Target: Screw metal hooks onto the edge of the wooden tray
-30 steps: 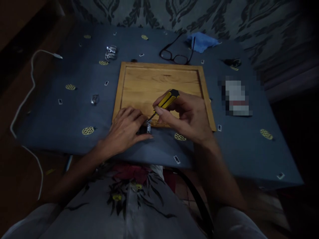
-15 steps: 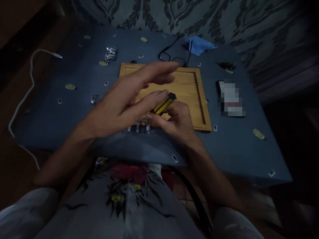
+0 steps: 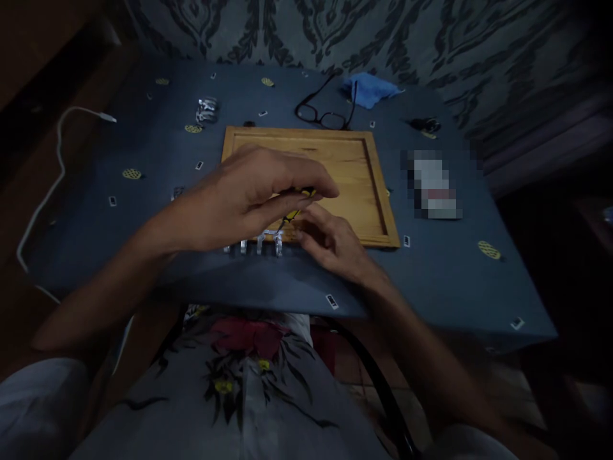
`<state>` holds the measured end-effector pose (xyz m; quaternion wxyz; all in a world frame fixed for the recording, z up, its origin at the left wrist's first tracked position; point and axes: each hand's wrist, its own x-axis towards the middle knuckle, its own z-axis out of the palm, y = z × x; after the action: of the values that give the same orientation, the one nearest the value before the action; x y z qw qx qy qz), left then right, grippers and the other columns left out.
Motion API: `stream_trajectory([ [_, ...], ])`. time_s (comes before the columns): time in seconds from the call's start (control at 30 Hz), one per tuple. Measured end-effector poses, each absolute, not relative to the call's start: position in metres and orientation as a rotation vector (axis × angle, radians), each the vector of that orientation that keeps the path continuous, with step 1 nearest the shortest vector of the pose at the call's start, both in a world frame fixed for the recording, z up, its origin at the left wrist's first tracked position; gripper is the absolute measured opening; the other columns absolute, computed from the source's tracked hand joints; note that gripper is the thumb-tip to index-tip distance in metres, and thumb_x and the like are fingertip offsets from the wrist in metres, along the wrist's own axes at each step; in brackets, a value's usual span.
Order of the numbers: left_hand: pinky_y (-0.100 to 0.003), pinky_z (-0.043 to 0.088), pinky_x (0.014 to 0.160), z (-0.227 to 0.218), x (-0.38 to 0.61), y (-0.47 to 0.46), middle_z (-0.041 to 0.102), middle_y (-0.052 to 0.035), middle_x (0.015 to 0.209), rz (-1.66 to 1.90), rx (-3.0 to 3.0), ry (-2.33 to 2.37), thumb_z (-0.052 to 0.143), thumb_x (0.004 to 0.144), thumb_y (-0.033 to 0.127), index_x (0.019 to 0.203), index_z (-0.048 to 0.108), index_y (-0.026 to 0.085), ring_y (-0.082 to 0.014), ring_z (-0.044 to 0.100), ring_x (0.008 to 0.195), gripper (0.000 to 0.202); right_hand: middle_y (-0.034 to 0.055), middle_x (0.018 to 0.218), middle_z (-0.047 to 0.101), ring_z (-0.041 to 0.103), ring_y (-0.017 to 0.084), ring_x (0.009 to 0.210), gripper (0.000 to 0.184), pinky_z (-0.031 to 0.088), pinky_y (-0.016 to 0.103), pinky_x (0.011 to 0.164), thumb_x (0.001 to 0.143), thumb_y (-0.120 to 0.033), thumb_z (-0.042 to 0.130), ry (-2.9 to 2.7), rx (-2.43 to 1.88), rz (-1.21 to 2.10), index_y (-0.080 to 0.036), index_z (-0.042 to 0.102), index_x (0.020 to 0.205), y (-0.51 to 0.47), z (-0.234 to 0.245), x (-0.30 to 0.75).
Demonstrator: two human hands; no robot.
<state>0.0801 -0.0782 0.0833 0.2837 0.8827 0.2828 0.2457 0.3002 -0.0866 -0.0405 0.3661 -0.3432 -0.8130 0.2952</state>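
My left hand [image 3: 249,198] reaches across the near part of a wooden tray [image 3: 383,191], its fingers curled over the handle of a yellow and black screwdriver [image 3: 305,191]. The thin shaft slants down toward a row of small shiny metal pieces [image 3: 258,244] at the tray's near edge. Just right of the shaft, my right hand [image 3: 335,246] rests on the blue cloth-covered table [image 3: 143,223]. Its fingers are loosely apart below the handle, with nothing visibly held.
Black glasses [image 3: 320,115] and a blue cloth [image 3: 371,89] lie behind the tray. A shiny metal clump [image 3: 205,110] sits at the back left, and a white cable [image 3: 57,160] trails off the left side. A blurred-out white object [image 3: 431,191] lies right of the tray.
My left hand lifted off the metal pieces, swung over the tray and closed on the screwdriver handle. My right hand slid down off the handle.
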Motion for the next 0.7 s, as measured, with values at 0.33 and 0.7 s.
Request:
stream_trajectory([
  [0.33, -0.04, 0.059, 0.092, 0.077, 0.08, -0.079, 0.078, -0.0039, 0.105, 0.671, 2.417, 0.953, 0.059, 0.1, 0.042, 0.111, 0.074, 0.028, -0.0247, 0.075, 0.099, 0.023, 0.0068, 0.114, 0.079, 0.072, 0.026, 0.108, 0.05, 0.056, 0.044, 0.091, 0.087, -0.011, 0.054, -2.209, -0.873, 0.666, -0.025, 0.062, 0.135, -0.089, -0.051, 0.3],
  [0.7, -0.038, 0.057, 0.081, 0.065, 0.077, -0.082, 0.072, -0.0028, 0.09, 0.86, 2.423, 1.14, 0.061, 0.099, 0.053, 0.097, 0.069, 0.024, -0.0203, 0.071, 0.083, 0.03, 0.0103, 0.11, 0.078, 0.072, 0.026, 0.106, 0.024, 0.057, 0.043, 0.091, 0.094, -0.03, 0.065, -2.083, -0.872, 0.705, -0.023, 0.071, 0.116, -0.088, -0.049, 0.294],
])
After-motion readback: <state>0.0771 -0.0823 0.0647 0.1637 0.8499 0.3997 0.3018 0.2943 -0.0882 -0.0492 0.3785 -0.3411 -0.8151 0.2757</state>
